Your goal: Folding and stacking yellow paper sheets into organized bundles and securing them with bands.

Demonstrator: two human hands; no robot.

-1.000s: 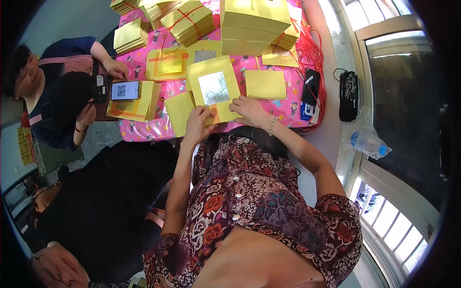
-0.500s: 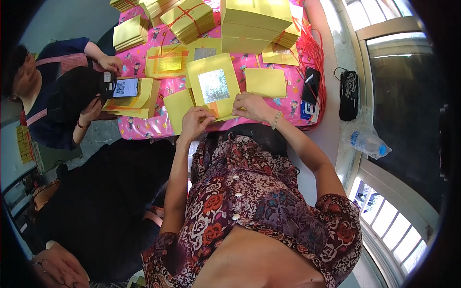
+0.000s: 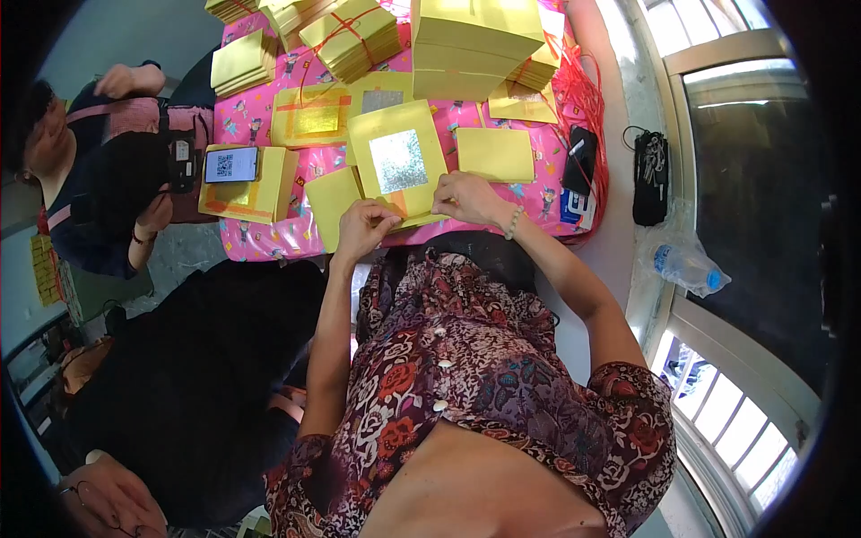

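Left hand (image 3: 365,229) and right hand (image 3: 471,197) have curled in; each grip narrowly pinches the yellow rectangular paper sheet (image 3: 399,159), seemingly steadying it.

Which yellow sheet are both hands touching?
The front sheet with the silver square, its near edge at the left hand and right hand. Sheets on either side show plain yellow; the other silver-squared sheet lies behind.

The yellow sheet (image 3: 395,118) bears a silver square (image 3: 398,161); the tablecloth (image 3: 269,240) is pink with small cartoon figures.
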